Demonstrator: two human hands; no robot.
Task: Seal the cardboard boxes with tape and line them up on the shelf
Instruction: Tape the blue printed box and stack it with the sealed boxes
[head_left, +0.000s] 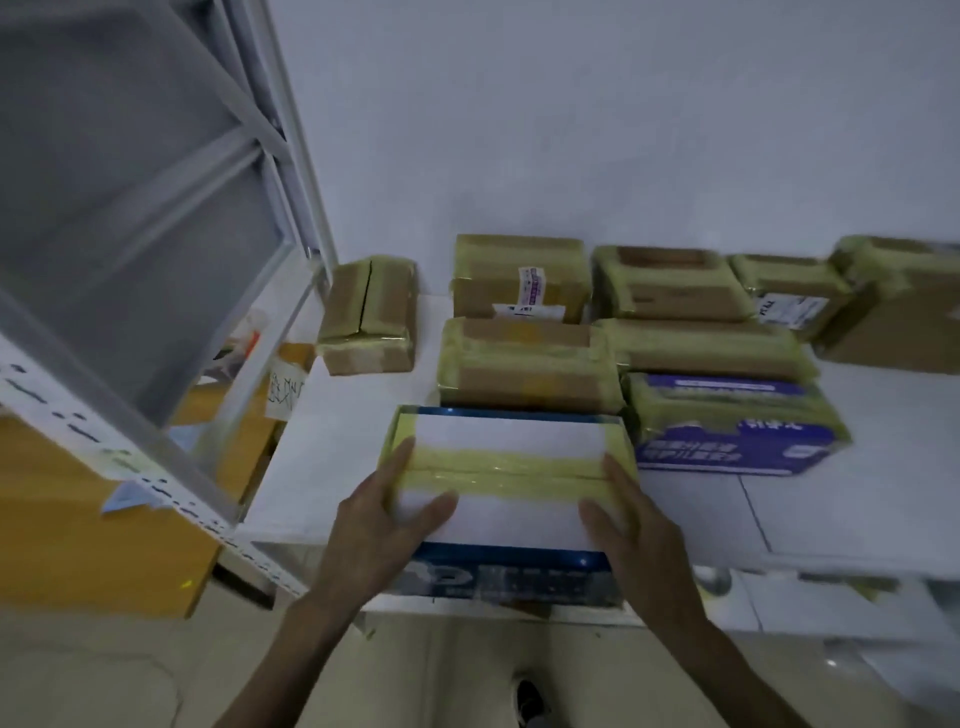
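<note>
Matt card, plastic gloss, painted metal.
The box (498, 436) I hold has a smooth white card top and glossy blue printed sides, banded with shiny yellowish plastic tape (498, 470). The brown boxes (524, 382) behind it are matt cardboard wrapped in the same gleaming tape, one bearing a paper label (531, 286). The shelf board (332, 467) looks smooth, matt white; its frame (298, 171) is white-painted metal.

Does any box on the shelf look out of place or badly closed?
Yes. The small brown box at the far left sits apart from the other boxes, turned askew, and a dark gap shows along its top seam.
</note>
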